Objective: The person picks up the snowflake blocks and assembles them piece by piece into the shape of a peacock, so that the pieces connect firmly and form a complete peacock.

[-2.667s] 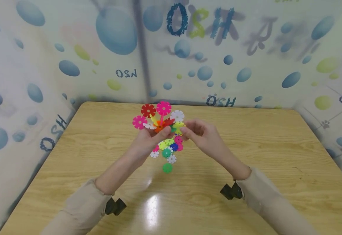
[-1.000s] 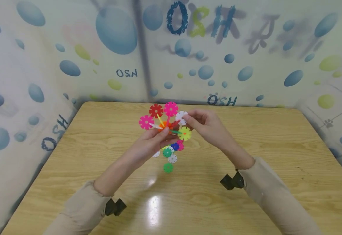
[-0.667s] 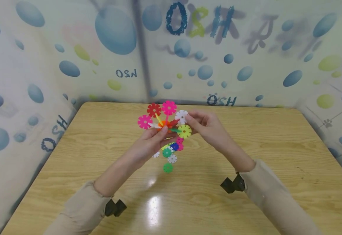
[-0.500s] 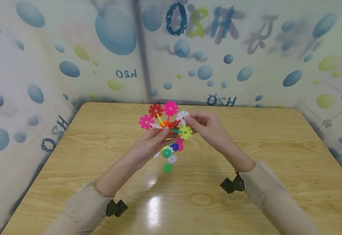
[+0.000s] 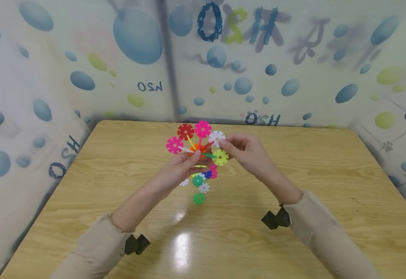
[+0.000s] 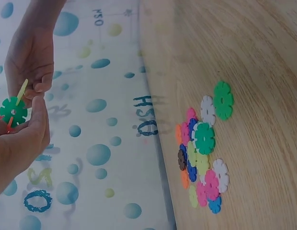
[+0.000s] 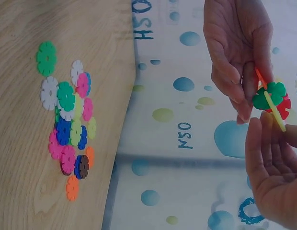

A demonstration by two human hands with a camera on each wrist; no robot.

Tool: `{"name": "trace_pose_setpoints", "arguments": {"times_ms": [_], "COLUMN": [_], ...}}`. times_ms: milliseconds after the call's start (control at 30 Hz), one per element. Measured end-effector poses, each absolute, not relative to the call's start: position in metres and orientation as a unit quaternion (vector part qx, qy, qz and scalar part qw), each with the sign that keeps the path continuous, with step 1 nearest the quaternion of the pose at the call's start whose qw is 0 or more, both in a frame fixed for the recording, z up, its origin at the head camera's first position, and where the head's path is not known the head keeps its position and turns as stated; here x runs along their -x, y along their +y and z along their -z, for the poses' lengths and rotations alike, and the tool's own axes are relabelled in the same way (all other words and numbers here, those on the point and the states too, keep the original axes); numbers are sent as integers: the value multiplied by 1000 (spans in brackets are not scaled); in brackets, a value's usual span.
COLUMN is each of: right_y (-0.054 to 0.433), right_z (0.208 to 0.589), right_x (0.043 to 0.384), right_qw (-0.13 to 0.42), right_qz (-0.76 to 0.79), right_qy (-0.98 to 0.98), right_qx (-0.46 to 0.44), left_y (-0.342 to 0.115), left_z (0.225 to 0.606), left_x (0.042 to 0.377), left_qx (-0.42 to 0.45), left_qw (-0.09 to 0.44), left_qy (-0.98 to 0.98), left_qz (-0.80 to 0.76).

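Head view has a flower-shaped toy [image 5: 199, 147] of notched plastic discs held above the wooden table [image 5: 293, 170], with a bright orange disc [image 5: 198, 148] at its heart. Spokes [image 5: 190, 142] (discs seen edge-on) fan out from that orange disc: a white one to a pink disc [image 5: 175, 145] at its left, a yellow one to a red disc [image 5: 185, 131] at its upper left, a pink one to a second pink disc [image 5: 203, 129] above it, a red one toward a white disc [image 5: 216, 138] at its upper right, and a green one to a yellow disc [image 5: 220, 157] at its right. The left hand [image 5: 176, 170], at the orange disc's lower left, grips the toy beside that disc. The right hand [image 5: 246, 151], right of the orange disc, pinches the white disc between thumb and fingers. Below the orange disc, on the table, lies a loose pile [image 5: 198, 180] of similar discs in green, white, blue and pink
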State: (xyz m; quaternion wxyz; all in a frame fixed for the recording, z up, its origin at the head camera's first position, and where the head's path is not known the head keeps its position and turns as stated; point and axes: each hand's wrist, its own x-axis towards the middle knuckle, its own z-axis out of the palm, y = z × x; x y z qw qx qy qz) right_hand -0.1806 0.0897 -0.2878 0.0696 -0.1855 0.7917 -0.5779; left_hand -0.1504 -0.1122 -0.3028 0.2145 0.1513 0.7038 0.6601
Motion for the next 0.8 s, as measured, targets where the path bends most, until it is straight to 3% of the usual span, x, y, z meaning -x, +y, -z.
{"name": "trace_pose_setpoints", "arguments": {"times_ms": [333,633,800], "right_y": [86,88,87], "right_z": [286,296,327], "right_x": [179,188,200], "right_qw": [79,132,204], "right_qz": [561,573,488], "right_qy": [806,796,831], "right_qx": [174,144,170], "left_y": [-114,-119,-126], "left_z": [305,308,309], "left_x": [152,154,162], "left_qx": [-149,-142,-86], "left_qw": [224,193,159], "left_qy": [712,705,660], "left_qz": [-649,-668,-729]}}
